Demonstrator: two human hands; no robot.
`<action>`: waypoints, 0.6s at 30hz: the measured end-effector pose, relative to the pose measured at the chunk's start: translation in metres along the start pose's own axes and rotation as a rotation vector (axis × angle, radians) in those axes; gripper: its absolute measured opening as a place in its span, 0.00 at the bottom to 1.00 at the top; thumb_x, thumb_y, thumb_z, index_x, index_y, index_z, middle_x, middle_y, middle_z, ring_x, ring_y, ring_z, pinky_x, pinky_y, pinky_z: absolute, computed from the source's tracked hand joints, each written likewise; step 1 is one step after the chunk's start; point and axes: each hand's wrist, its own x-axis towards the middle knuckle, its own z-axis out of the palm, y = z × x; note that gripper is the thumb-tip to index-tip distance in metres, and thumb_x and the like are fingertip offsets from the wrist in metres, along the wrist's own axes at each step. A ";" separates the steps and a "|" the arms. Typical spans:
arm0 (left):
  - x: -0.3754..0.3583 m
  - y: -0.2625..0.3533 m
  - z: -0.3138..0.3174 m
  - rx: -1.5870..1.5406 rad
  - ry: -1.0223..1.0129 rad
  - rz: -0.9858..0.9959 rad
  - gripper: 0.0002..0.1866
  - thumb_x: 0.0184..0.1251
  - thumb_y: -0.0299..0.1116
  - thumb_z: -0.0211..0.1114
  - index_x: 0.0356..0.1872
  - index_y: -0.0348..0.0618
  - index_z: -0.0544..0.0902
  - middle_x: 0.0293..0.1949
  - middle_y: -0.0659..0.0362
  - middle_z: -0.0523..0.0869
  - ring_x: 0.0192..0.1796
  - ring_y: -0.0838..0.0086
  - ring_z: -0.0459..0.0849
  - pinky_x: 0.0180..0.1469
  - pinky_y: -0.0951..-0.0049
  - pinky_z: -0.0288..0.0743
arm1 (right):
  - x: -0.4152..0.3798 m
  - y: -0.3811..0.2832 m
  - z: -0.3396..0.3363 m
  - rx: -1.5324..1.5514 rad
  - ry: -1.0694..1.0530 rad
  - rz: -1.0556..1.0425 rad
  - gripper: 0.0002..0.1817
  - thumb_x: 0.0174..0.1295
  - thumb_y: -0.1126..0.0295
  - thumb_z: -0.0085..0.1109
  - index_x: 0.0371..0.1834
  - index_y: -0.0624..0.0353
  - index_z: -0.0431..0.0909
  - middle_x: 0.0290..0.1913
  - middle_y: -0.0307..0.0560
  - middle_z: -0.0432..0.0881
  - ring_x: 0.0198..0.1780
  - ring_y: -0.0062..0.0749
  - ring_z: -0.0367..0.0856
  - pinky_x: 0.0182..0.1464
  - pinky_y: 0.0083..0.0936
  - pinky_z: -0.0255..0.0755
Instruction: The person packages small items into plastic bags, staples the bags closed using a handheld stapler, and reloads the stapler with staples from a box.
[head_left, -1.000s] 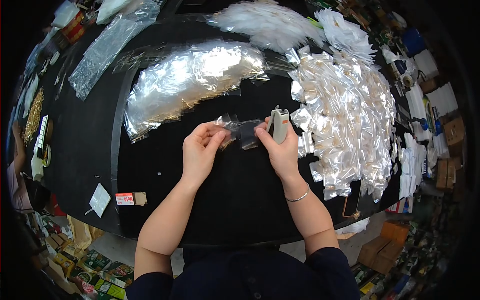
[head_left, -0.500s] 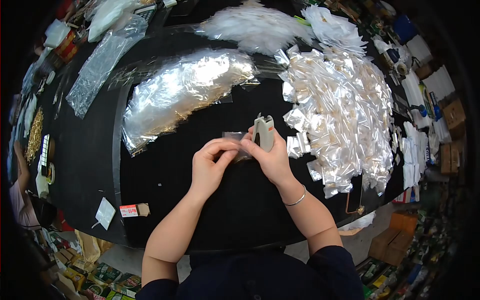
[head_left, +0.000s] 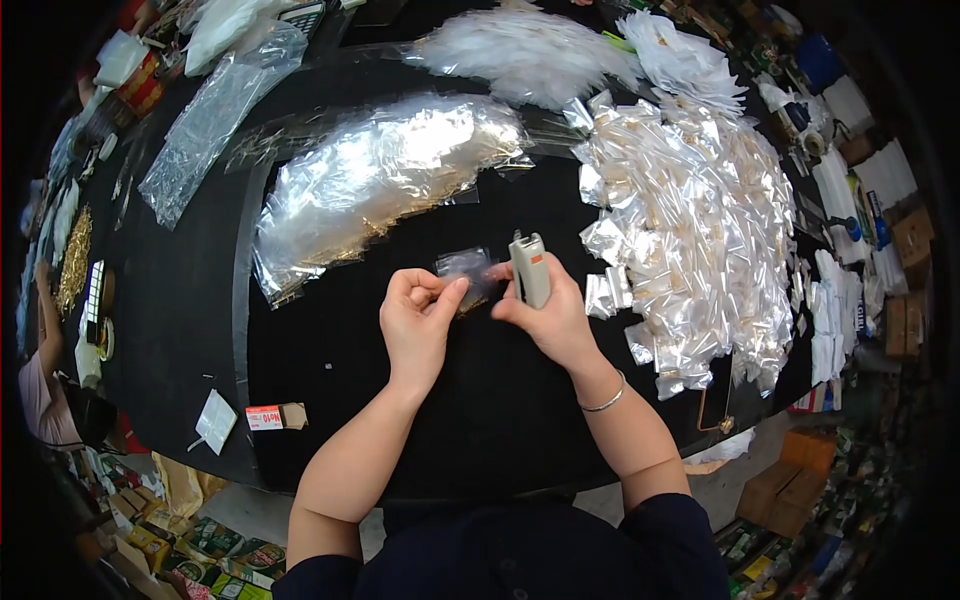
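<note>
My right hand (head_left: 558,318) is wrapped round a light grey stapler (head_left: 530,270) with an orange mark, its jaw end pointing away from me. Between the thumb and fingertips of my left hand (head_left: 418,318) is the edge of a small clear plastic bag (head_left: 463,266), with something golden at its lower end. The bag lies between the two hands, above the black table. Beyond it spreads a fanned heap of clear bags (head_left: 370,180) with golden bits along the near edge. Right of my right hand lies a large pile of small folded clear packets (head_left: 690,240).
White translucent sheets (head_left: 525,50) are heaped at the back. A long clear plastic bag (head_left: 205,130) lies back left. At front left are a red and white No10 box (head_left: 277,417) and a white card (head_left: 213,422). Another person's arm (head_left: 48,330) shows at the far left.
My hands have moved apart slightly. My right thumb has come away from the bag, which now shows more fully at my left fingertips. The view has shifted a little.
</note>
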 end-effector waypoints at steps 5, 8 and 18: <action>-0.005 0.000 0.008 -0.094 -0.004 -0.006 0.10 0.65 0.22 0.70 0.39 0.37 0.75 0.36 0.58 0.88 0.37 0.85 0.82 0.37 0.85 0.74 | 0.001 0.008 0.008 0.015 0.142 0.050 0.15 0.60 0.71 0.71 0.44 0.63 0.74 0.38 0.40 0.83 0.40 0.20 0.81 0.44 0.21 0.76; -0.009 0.004 0.003 0.150 0.026 0.114 0.08 0.64 0.23 0.72 0.37 0.37 0.79 0.36 0.59 0.88 0.37 0.86 0.81 0.37 0.85 0.74 | 0.001 0.016 0.003 0.018 0.172 0.031 0.15 0.60 0.71 0.70 0.44 0.63 0.74 0.38 0.40 0.83 0.40 0.20 0.81 0.45 0.21 0.76; -0.010 0.003 0.004 0.239 -0.013 0.121 0.07 0.61 0.24 0.74 0.40 0.38 0.89 0.35 0.60 0.89 0.33 0.83 0.82 0.35 0.83 0.74 | -0.001 0.008 0.008 -0.015 0.126 -0.037 0.15 0.61 0.72 0.70 0.46 0.63 0.75 0.38 0.40 0.82 0.40 0.20 0.81 0.45 0.20 0.76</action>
